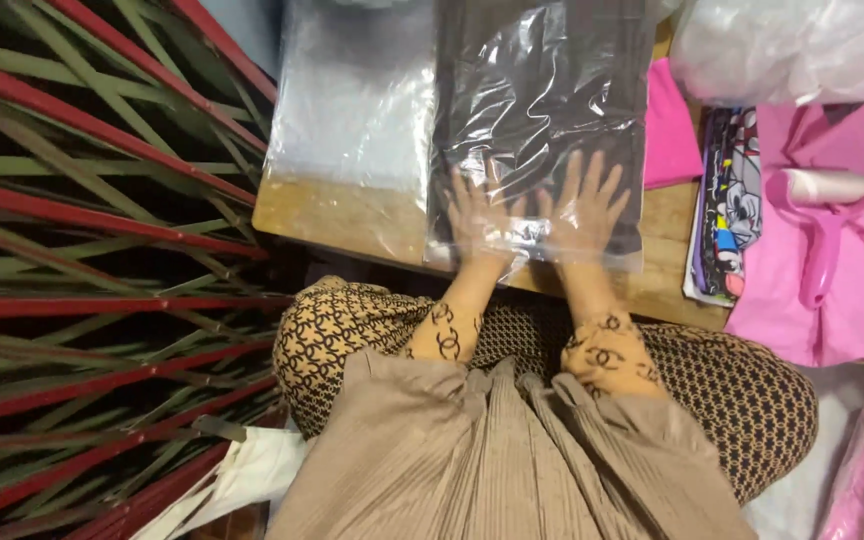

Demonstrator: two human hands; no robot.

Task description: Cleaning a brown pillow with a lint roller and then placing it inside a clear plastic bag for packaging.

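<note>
Hands first: my left hand [476,212] and right hand [586,205] lie flat, fingers spread, side by side inside the open near end of a clear bag [540,110], gripping nothing. That bag holds a dark garment [542,60] and lies on the counter [342,215], its mouth at the near edge. Just left of it lies an empty clear bag [352,100]. To the right are pink cloth [832,240], a printed folded stack [727,200] and a pink lint roller [822,195].
</note>
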